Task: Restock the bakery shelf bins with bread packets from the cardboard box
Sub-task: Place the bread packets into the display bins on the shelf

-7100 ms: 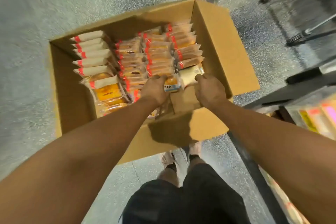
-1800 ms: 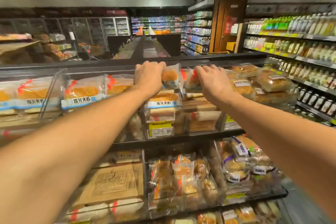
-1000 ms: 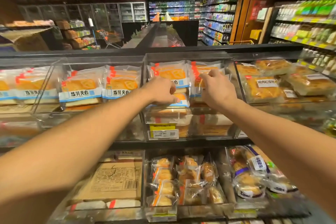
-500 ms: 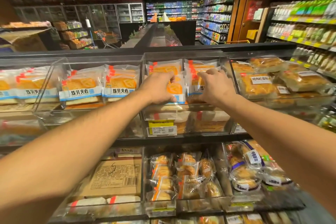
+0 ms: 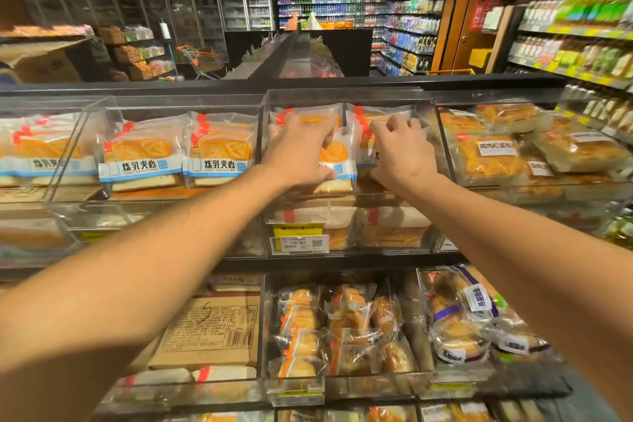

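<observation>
Both hands reach into the clear bin (image 5: 346, 96) at the top shelf's middle. The left hand (image 5: 297, 151) grips a bread packet (image 5: 337, 161) at the bin's front; the right hand (image 5: 401, 151), fingers curled, pinches the neighbouring packet (image 5: 364, 147).

Bread packets (image 5: 219, 161) marked 炼乳夹心; price tag (image 5: 298, 239) on bin front: 19.90

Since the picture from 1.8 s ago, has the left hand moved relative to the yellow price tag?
Yes. The left hand has come down toward the yellow price tag, lowering into the clear bin.
</observation>
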### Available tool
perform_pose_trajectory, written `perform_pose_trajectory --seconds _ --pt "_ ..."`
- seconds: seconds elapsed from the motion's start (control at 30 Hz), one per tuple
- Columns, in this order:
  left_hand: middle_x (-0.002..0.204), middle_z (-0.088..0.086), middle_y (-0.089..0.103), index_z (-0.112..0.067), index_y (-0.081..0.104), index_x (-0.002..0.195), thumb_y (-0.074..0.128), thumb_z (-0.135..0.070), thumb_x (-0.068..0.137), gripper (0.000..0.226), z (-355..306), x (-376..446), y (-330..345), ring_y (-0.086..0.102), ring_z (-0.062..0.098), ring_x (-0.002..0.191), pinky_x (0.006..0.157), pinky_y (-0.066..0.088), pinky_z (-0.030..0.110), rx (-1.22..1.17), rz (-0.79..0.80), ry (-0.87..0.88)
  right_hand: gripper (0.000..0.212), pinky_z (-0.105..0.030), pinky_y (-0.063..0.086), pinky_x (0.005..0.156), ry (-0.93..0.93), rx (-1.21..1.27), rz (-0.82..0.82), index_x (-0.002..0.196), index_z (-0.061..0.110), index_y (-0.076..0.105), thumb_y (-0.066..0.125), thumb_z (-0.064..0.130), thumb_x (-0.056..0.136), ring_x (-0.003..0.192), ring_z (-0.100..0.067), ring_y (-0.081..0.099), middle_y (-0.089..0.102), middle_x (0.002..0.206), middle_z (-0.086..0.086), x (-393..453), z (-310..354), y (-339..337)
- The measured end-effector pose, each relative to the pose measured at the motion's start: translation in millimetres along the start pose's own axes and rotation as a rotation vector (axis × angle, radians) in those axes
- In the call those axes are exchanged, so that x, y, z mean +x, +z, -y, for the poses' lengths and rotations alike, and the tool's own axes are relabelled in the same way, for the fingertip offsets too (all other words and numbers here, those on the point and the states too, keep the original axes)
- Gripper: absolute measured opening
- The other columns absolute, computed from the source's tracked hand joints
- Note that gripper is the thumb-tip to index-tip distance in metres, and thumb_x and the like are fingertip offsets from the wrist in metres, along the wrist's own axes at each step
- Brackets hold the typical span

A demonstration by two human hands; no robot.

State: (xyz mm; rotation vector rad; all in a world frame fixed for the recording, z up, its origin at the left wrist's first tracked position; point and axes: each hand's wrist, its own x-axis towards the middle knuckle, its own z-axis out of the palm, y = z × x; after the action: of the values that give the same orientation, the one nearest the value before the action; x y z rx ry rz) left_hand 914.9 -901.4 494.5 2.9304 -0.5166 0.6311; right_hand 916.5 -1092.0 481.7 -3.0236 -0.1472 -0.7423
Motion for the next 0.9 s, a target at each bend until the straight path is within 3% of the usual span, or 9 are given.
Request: perform_pose_trajectory --seconds 0.07,0.13,0.23,0.4,0.53,0.7,0.83,0.9 --pt "0.096 -0.009 0.057 -0.030 0.043 0.102 0.078 -0.051 0.069 0.052 3.9 -5.5 2.0 0.054 0.026 0.106 0.086 0.041 0.043 -0.049 0.123 0.026 0.071 -0.041 0.051 0.083 0.001 0.019 -0.001 0.134 0.024 0.043 0.082 0.029 0.076 0.124 -0.032 0.040 0.045 0.135 -0.010 -0.6 -1.4 1.1" --pt "0.105 -0.007 0.060 -0.029 0.044 0.114 0.080 -0.051 0.067 0.063 6.1 -5.0 3.6 0.058 0.026 0.105 0.081 0.044 0.037 -0.075 0.188 0.021 0.070 -0.041 0.051 0.083 -0.001 0.032 0.002 0.133 0.024 0.045 0.084 0.031 0.075 0.124 -0.032 0.041 0.046 0.134 -0.009 -0.4 -1.7 0.7" --pt "0.133 0.003 0.056 -0.029 0.041 0.136 0.083 -0.060 0.059 0.092 9.5 3.9 2.9 0.051 0.030 0.123 0.096 0.047 0.045 -0.051 0.234 -0.014 0.071 -0.040 0.050 0.089 -0.009 0.067 0.012 0.132 0.024 0.048 0.085 0.035 0.073 0.122 -0.030 0.042 0.048 0.132 -0.008 0.9 0.0 -1.7" --pt "0.143 0.010 0.051 -0.019 0.037 0.147 0.081 -0.069 0.056 0.113 12.4 10.4 4.5 0.046 0.033 0.132 0.105 0.045 0.047 0.020 0.268 -0.049 0.073 -0.038 0.047 0.093 -0.133 0.300 0.036 0.139 0.026 0.049 0.078 0.043 0.073 0.121 -0.027 0.049 0.047 0.135 -0.006 0.7 9.1 -10.9" --pt "0.139 0.008 0.055 -0.017 0.046 0.141 0.080 -0.071 0.058 0.105 12.5 5.3 5.3 0.048 0.029 0.129 0.102 0.047 0.045 -0.002 0.219 -0.057 0.087 -0.037 0.047 0.092 -0.204 0.287 0.211 0.139 0.025 0.051 0.079 0.061 0.065 0.118 -0.024 0.050 0.050 0.130 -0.004 -2.4 19.1 -10.3" --pt "0.135 0.006 0.059 -0.015 0.053 0.138 0.087 -0.064 0.053 0.104 12.0 8.4 -1.4 0.053 0.027 0.124 0.100 0.047 0.038 -0.110 0.197 -0.126 0.091 -0.040 0.048 0.097 -0.227 0.216 0.210 0.136 0.024 0.056 0.084 0.064 0.060 0.123 -0.023 0.049 0.053 0.134 0.002 -1.4 24.4 -10.6" --pt "0.130 0.005 0.062 -0.014 0.060 0.133 0.075 -0.047 0.078 0.066 13.7 14.1 -7.9 0.057 0.025 0.118 0.094 0.047 0.033 -0.230 0.206 -0.162 0.092 -0.039 0.049 0.091 -0.238 0.189 0.199 0.136 0.025 0.054 0.084 0.065 0.059 0.120 -0.023 0.052 0.057 0.132 0.003 -2.4 26.8 -10.7" --pt "0.128 0.007 0.063 -0.012 0.064 0.128 0.075 -0.040 0.078 0.058 15.7 15.5 -10.3 0.058 0.025 0.117 0.094 0.048 0.035 -0.235 0.233 -0.139 0.090 -0.038 0.051 0.087 -0.242 0.191 0.178 0.134 0.028 0.054 0.085 0.064 0.058 0.116 -0.023 0.055 0.060 0.128 0.004 -3.1 27.6 -10.4"
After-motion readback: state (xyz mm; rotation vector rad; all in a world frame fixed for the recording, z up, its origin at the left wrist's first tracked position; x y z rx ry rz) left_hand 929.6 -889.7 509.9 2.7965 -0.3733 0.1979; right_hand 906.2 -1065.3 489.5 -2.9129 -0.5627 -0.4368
